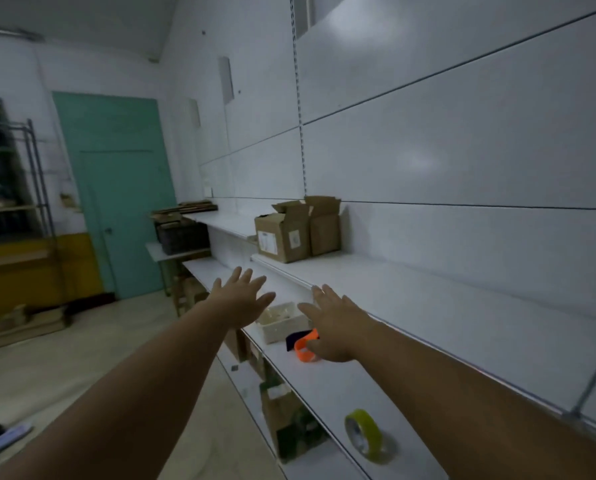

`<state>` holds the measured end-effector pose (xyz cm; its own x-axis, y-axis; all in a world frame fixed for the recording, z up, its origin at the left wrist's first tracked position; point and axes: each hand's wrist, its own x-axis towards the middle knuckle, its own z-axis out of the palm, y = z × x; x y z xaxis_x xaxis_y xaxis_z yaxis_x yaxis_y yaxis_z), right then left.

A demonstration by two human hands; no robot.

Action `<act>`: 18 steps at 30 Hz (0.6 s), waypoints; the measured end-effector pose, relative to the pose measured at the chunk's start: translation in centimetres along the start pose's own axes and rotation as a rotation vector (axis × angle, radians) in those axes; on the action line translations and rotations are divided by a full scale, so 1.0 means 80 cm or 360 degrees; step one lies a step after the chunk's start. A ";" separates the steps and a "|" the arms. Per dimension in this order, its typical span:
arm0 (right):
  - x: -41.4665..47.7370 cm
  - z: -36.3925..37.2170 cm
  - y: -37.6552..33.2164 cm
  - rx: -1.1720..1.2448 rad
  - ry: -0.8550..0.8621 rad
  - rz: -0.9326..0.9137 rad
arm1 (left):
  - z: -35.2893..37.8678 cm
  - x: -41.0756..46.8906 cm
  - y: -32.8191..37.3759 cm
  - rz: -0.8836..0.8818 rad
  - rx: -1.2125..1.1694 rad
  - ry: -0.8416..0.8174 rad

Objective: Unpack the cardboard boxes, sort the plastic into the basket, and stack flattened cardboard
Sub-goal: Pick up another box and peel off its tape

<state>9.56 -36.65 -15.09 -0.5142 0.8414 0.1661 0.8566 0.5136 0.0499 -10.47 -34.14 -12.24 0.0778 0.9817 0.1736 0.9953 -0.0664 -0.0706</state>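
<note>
Dark crate-like basket point(182, 239), flattened brown cardboard point(189, 208) piled just above it, at ten o'clock of the left hand point(241, 296). Two open-flapped brown cardboard boxes point(284, 233) stand touching on the white upper shelf point(428, 299), at one o'clock of that hand and eleven o'clock of the right hand point(338, 323); both hands are empty, fingers straight and spread, well short of the boxes. Likely hazard: a one-sided pull could tip the nearer box off the shelf edge onto the orange tape roll point(305, 351) at the right hand's eight o'clock.

Dim, bluish light; soft glare on the wall panels point(462, 150) at two o'clock; my view bends and blurs toward nine.
</note>
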 end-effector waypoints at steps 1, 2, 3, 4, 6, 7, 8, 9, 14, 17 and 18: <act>0.020 0.004 0.008 -0.0001 -0.0012 -0.0036 | 0.001 0.020 -0.003 -0.0019 0.0000 -0.0009; 0.040 0.009 0.016 0.0001 -0.0037 -0.0061 | 0.001 0.040 -0.005 -0.0035 0.0008 -0.0029; 0.062 0.015 0.024 0.0004 -0.0062 -0.0080 | 0.002 0.059 -0.007 -0.0045 0.0014 -0.0050; 0.084 0.021 0.033 0.0007 -0.0077 -0.0097 | 0.003 0.078 -0.009 -0.0051 0.0007 -0.0058; 0.126 0.031 0.047 0.0029 -0.0067 -0.0122 | 0.007 0.111 -0.017 -0.0050 -0.0022 -0.0037; 0.145 0.036 0.053 0.0047 -0.0057 -0.0133 | 0.011 0.126 -0.024 -0.0045 -0.0033 -0.0027; 0.161 0.042 0.058 0.0065 -0.0058 -0.0145 | 0.016 0.139 -0.032 -0.0041 -0.0034 -0.0033; 0.175 0.048 0.062 0.0080 -0.0074 -0.0159 | 0.023 0.150 -0.042 -0.0044 -0.0029 -0.0056; 0.241 0.079 0.082 0.0043 -0.0129 -0.0161 | 0.057 0.212 -0.090 -0.0148 -0.0086 -0.0116; 0.284 0.091 0.096 0.0042 -0.0102 -0.0065 | 0.080 0.262 -0.110 -0.0097 -0.0120 -0.0150; 0.299 0.096 0.101 0.0036 -0.0083 -0.0031 | 0.088 0.281 -0.118 -0.0071 -0.0141 -0.0149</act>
<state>3.81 -11.08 -18.29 -0.5330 0.8384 0.1138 0.8454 0.5333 0.0303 -18.51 -10.23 -14.56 0.0314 0.9961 0.0820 0.9992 -0.0334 0.0227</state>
